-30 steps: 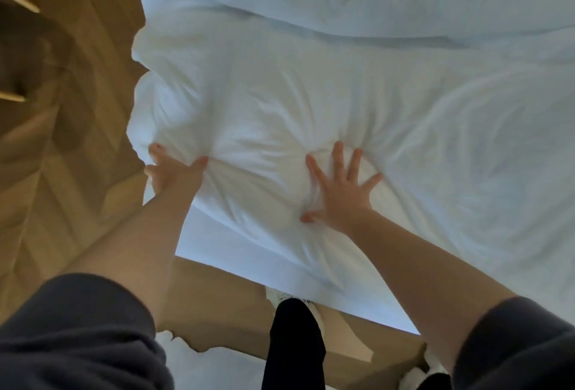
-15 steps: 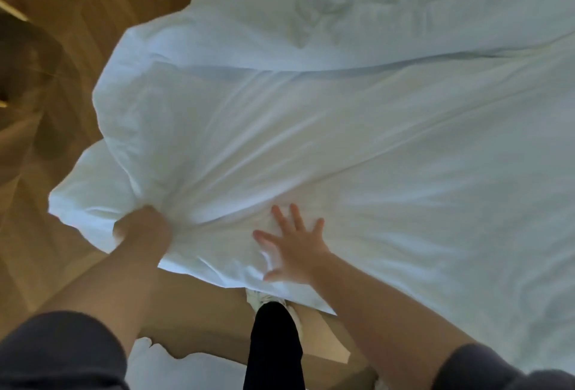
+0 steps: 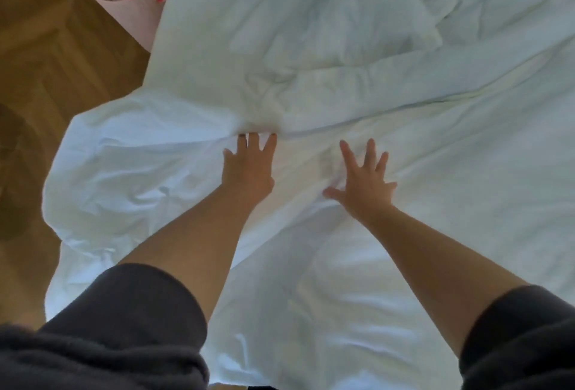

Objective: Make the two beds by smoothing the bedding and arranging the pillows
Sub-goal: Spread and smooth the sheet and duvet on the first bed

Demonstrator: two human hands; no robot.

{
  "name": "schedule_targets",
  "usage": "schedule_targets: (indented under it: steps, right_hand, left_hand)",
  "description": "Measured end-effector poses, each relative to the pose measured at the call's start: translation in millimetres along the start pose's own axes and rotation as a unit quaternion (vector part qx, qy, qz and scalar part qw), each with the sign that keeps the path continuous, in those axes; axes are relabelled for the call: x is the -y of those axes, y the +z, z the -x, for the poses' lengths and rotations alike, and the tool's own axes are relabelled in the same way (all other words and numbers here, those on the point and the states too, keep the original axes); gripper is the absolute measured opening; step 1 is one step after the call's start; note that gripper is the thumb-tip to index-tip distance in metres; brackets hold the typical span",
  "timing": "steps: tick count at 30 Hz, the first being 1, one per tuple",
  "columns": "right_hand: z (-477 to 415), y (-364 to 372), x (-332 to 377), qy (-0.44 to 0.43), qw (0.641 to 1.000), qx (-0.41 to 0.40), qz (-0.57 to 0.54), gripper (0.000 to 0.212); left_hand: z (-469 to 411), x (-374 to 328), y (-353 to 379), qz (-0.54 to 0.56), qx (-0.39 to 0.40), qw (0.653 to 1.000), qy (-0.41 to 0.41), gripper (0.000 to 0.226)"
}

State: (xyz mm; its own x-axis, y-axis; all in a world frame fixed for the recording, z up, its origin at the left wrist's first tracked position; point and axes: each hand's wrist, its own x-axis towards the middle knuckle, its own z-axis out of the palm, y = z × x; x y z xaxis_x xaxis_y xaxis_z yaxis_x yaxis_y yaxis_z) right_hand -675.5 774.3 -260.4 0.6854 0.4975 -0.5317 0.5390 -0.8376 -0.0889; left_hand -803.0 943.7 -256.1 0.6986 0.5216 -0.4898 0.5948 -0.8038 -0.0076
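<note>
Two hands lie flat on the white bedding (image 3: 404, 265), both arms stretched forward and nearly straight from the shoulders. The left hand (image 3: 249, 168) rests palm down, its fingers (image 3: 253, 143) straight and slightly apart, their tips touching the edge of a folded upper layer (image 3: 311, 47) that crosses the bed. The right hand (image 3: 364, 184) sits just beside it, also palm down, its fingers (image 3: 370, 153) fanned wide and the thumb stuck out to the side; neither hand grips anything. Small creases gather in the cloth around the right palm.

The forearms are bare, and a dark, soft-looking left sleeve (image 3: 124, 312) and right sleeve (image 3: 522, 327) are bunched up near the elbows.

The bedding covers most of the view. It is a thin, matte cotton-like fabric, wrinkled in shallow ridges. To the left of the left hand it puffs into a rounded, crumpled bulge that hangs over the side of the bed above the floor (image 3: 46, 62). The upper layer looks thicker and padded, with softer, broader dimples and a long straight fold line running off to the right.

The floor is warm brown wood laid in a herringbone pattern. At the top left a pale pink rounded object (image 3: 130, 16) is partly covered by the bedding; white and red scraps show inside it.
</note>
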Motion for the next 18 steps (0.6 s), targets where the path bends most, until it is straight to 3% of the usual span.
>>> schedule_targets:
  steps: [3, 8, 14, 18]
  right_hand:
    - [-46.4, -28.5, -26.0, 0.075, 0.992, 0.096, -0.031, 0.124]
    - [-72.6, -11.1, -51.2, 0.080, 0.978, 0.180, 0.069, 0.147]
    - [-125.8, 5.8, -65.9, 0.053, 0.971, 0.219, 0.084, 0.158]
    - [-136.7, 13.7, -71.7, 0.034, 0.967, 0.239, 0.087, 0.160]
  left_hand:
    - [-17.3, -7.1, -4.2, -0.024, 0.022, 0.999, 0.025, 0.091]
    - [-46.0, -29.3, -6.3, -0.039, 0.048, 0.994, 0.094, 0.116]
    - [-98.4, -61.3, 7.0, 0.093, 0.126, 0.987, 0.033, 0.121]
    - [-106.6, -73.3, 8.1, 0.097, 0.153, 0.983, -0.022, 0.119]
